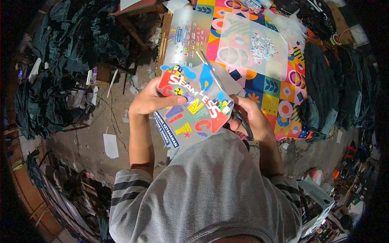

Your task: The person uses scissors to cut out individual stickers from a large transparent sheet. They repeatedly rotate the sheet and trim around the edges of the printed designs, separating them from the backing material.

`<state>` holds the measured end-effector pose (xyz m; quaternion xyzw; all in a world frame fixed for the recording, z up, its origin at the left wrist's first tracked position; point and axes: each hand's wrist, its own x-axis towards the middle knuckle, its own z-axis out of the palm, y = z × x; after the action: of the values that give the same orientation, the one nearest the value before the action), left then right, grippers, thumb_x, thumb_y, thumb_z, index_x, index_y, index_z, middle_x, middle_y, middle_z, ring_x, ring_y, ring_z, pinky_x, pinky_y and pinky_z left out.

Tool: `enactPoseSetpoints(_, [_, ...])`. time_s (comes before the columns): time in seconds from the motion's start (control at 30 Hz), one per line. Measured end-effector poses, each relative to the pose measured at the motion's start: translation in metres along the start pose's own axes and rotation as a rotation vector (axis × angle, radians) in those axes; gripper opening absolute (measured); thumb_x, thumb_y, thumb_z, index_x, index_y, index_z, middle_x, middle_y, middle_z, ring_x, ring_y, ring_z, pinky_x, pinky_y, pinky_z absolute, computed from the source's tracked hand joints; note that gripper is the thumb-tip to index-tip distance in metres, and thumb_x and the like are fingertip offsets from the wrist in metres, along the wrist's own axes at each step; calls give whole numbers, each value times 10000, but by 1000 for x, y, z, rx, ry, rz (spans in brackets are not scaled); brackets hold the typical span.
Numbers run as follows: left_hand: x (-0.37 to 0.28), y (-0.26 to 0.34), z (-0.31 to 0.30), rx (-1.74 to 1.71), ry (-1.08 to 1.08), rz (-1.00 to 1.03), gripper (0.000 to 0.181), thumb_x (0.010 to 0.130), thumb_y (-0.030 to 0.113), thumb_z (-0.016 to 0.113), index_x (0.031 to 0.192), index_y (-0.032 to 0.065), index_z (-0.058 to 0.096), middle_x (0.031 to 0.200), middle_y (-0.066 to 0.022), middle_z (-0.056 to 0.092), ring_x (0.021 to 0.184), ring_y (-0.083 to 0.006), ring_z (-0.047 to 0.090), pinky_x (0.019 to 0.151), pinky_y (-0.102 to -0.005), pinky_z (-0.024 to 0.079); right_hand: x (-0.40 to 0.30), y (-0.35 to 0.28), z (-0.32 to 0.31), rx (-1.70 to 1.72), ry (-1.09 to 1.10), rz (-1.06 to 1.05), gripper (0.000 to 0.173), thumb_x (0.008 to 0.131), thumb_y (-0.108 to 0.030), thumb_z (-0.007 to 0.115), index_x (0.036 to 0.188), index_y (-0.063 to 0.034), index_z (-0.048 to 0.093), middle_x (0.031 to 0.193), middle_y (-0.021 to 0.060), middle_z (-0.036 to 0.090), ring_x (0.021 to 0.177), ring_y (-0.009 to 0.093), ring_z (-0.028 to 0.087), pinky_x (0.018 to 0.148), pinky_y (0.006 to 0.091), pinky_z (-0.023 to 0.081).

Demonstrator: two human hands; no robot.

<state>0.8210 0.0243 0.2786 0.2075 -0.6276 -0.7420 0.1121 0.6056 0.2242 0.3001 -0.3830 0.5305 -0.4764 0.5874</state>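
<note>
My left hand (149, 98) grips the left edge of a translucent printed film sheet (190, 117), thumb on top. The sheet bears colourful lettering and red, blue and yellow shapes. Black-handled scissors (216, 76) are in my right hand (253, 114), at the sheet's right edge. Their metal blades point up and away, slightly parted near the tips, and lie along the film's far side. How much film sits between the blades I cannot tell. Beyond my hands, a pile of small cut printed pieces (263, 48) rests on a milky translucent sheet (234, 39).
A patterned cloth (278, 101) covers the table in front of me. Curled printed film (185, 38) lies along its left side, crumpled clear plastic (290, 25) at its far right. Dark gathered fabric hangs left (76, 39) and right (322, 88). Paper (110, 145) lies on the floor.
</note>
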Motion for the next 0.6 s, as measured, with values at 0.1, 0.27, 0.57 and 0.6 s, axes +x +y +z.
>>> enactPoseSetpoints(0.1, [-2,-2,7,-42,31,37,404,757,21,767,1124,6,600,998,-18,654,875,-83,592,785,-251,488,0,0,4,23,46,-18,307,767,-70,770,999,-16,576,807,-6,590,727,66,599,668,223,477])
enactPoseSetpoints(0.27, [-4,-7,16,-73,87,33,367,774,40,759,1109,5,612,995,-22,660,891,-96,603,804,-262,492,1,10,3,5,78,-60,338,759,-64,777,1027,-5,578,836,-3,623,742,57,590,692,222,478])
enactPoseSetpoints(0.57, [-12,-12,32,-177,113,-14,375,776,19,751,1123,12,608,1015,-35,665,903,-104,614,794,-265,504,2,7,9,110,-38,-232,627,755,-86,787,1288,-4,467,1187,62,581,1060,100,549,887,267,460])
enactPoseSetpoints(0.6, [-13,-12,34,-201,136,-1,384,774,15,752,1129,13,605,1020,-36,665,904,-105,615,793,-266,506,0,6,10,117,-31,-201,670,750,-99,793,1315,-6,445,1211,67,569,1073,105,545,903,275,455])
